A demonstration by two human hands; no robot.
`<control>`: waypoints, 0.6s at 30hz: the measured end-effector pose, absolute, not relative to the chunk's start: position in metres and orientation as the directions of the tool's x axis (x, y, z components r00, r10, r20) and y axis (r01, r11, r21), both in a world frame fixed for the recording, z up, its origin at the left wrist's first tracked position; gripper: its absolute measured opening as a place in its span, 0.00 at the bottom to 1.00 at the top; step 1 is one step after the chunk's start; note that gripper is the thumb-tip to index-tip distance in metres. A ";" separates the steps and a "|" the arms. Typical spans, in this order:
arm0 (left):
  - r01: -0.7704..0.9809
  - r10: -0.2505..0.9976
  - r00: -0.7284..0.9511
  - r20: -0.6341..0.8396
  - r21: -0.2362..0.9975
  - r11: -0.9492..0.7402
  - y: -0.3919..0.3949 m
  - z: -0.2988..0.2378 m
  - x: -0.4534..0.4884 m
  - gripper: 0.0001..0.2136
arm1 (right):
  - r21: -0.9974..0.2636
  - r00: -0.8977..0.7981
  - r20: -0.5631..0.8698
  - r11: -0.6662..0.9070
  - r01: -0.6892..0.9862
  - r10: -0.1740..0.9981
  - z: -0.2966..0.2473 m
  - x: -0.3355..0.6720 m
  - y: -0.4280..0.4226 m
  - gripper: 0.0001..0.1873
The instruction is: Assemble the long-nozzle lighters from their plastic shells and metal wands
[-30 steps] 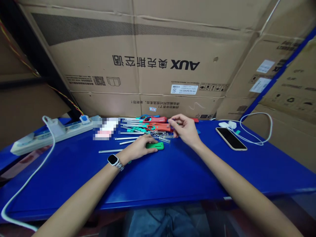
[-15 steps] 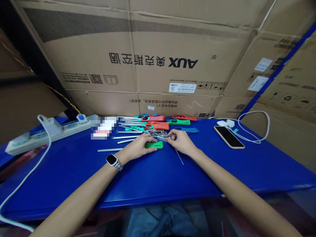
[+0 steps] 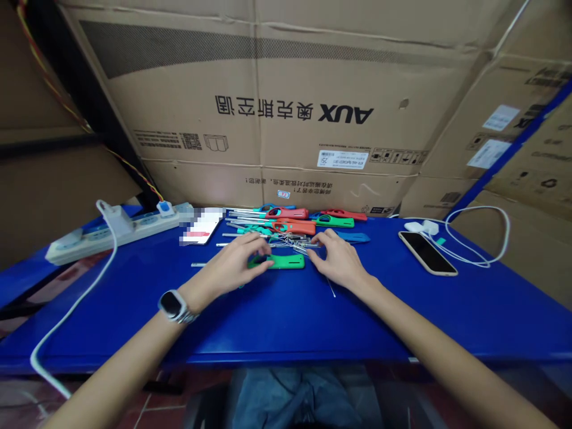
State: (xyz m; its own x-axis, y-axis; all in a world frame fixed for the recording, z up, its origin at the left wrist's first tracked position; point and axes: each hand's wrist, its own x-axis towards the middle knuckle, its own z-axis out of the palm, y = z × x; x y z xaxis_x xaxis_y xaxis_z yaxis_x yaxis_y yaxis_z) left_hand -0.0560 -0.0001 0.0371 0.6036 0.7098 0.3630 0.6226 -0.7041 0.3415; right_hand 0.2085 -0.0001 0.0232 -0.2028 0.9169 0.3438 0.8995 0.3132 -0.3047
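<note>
Power strip [image 3: 127,229], left of frame: sits slightly further right in the view than 0.5 s ago, as does the whole scene.

Smartwatch [image 3: 171,304], lower left of centre: shifted left and toward the bottom of the frame, along with the left wrist.

Left hand [image 3: 235,259], centre-left: drawn back leftward; more of the lighter handle now shows. Palm down, fingers curled forward, thumb extended right. Grip: thumb and fingers apart around the trigger end; contact not certain.

Green gas lighter [image 3: 286,262], centre of frame: flat on the desk [image 3: 286,325], handle to the right, metal rod pointing left, mostly behind the left hand.

Orange gas lighter [image 3: 294,226]: just above, in the row of lighters; loose metal pieces [image 3: 290,242] lie between it and the green one.

Right hand [image 3: 342,259], right of centre: nearly the same place over the desk, fingers bent toward the metal pieces. Grip: cannot tell whether clamped on anything.

Thin wire [image 3: 331,288]: projects below the right hand, as before.

Smartphone [image 3: 428,253], right of frame: unchanged, screen dark.
</note>
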 end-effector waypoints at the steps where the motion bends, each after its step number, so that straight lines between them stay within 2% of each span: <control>1: 0.650 0.735 0.587 0.338 0.344 -0.678 -0.010 0.038 -0.066 0.10 | -0.280 -0.267 0.346 0.371 0.886 0.899 0.026 0.203 -0.003 0.12; 5: 0.740 0.806 0.539 0.245 0.319 -0.592 -0.043 0.025 -0.098 0.11 | -0.203 -0.527 0.329 0.603 0.771 0.784 0.029 0.172 -0.002 0.16; 9: 0.749 0.822 0.520 0.230 0.339 -0.569 -0.049 0.008 -0.105 0.12 | -0.144 -0.683 0.269 0.730 0.668 0.679 0.021 0.141 0.013 0.21; 14: 0.726 0.813 0.526 0.252 0.365 -0.583 -0.037 0.006 -0.105 0.12 | -0.133 -0.701 0.239 0.738 0.662 0.672 0.014 0.130 0.026 0.21; 18: 0.724 0.808 0.526 0.266 0.359 -0.589 -0.036 0.006 -0.110 0.12 | -0.198 -0.689 0.202 0.718 0.668 0.696 0.009 0.135 0.028 0.20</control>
State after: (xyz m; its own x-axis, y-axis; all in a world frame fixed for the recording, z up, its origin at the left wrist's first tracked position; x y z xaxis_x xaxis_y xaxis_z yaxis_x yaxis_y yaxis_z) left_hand -0.1097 -0.0356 0.0061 0.5255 0.8082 0.2657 0.7243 -0.5889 0.3586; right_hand 0.1345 0.0278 0.0089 -0.6888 0.6962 0.2019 0.6676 0.7178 -0.1977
